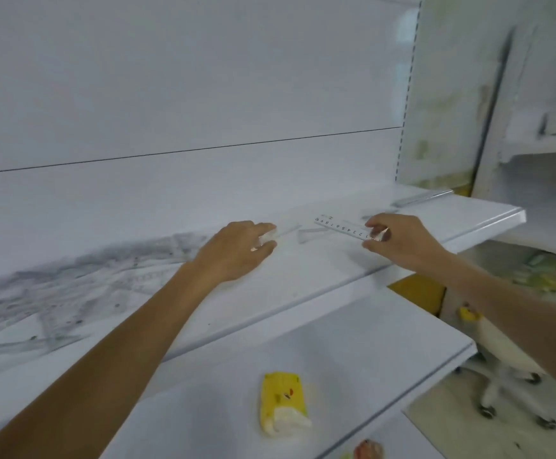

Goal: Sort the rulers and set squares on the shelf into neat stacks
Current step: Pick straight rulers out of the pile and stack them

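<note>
Right hand (399,240) pinches a clear ruler (343,227) at the shelf's (468,226) three o'clock; left hand (237,250), fingers loosely curled, touches another piece, stacking likely next.

The shelf (336,270) is plain white, as is the back panel (170,94). The ruler (343,226) is clear with black numerals. Toward the shelf's left end lies a grey, smudgy heap of transparent rulers and set squares (71,293). On the lower shelf (369,342), a yellow packet (281,402) has a white end.
</note>
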The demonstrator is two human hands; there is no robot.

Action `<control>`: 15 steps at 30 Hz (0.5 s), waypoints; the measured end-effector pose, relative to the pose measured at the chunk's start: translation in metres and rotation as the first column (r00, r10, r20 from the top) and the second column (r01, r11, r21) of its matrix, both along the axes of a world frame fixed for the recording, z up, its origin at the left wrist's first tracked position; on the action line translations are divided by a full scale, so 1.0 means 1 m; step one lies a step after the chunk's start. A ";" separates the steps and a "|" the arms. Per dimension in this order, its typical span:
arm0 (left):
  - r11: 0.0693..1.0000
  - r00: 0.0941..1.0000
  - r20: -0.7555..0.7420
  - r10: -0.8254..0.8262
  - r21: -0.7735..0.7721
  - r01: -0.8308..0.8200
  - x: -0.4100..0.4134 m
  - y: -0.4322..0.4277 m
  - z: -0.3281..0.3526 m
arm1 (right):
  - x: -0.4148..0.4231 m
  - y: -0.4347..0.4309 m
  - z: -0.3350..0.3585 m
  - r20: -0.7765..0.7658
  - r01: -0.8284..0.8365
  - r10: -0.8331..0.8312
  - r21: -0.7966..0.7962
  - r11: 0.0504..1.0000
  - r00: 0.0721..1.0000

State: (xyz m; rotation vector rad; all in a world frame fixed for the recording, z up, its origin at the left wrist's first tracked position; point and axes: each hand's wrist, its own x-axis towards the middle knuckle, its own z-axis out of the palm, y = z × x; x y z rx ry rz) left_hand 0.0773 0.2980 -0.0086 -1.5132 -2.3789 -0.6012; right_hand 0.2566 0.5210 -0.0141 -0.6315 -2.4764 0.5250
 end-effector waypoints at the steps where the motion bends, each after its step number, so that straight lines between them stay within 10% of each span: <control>1: 1.000 1.000 0.013 -0.025 0.002 0.025 0.007 0.019 -0.001 | 0.013 0.015 0.001 0.002 0.020 -0.020 0.019 1.000 1.000; 15: 0.995 0.997 0.002 -0.082 -0.054 0.082 0.100 0.226 -0.012 | 0.100 0.213 0.008 0.015 0.057 -0.059 0.120 0.991 0.998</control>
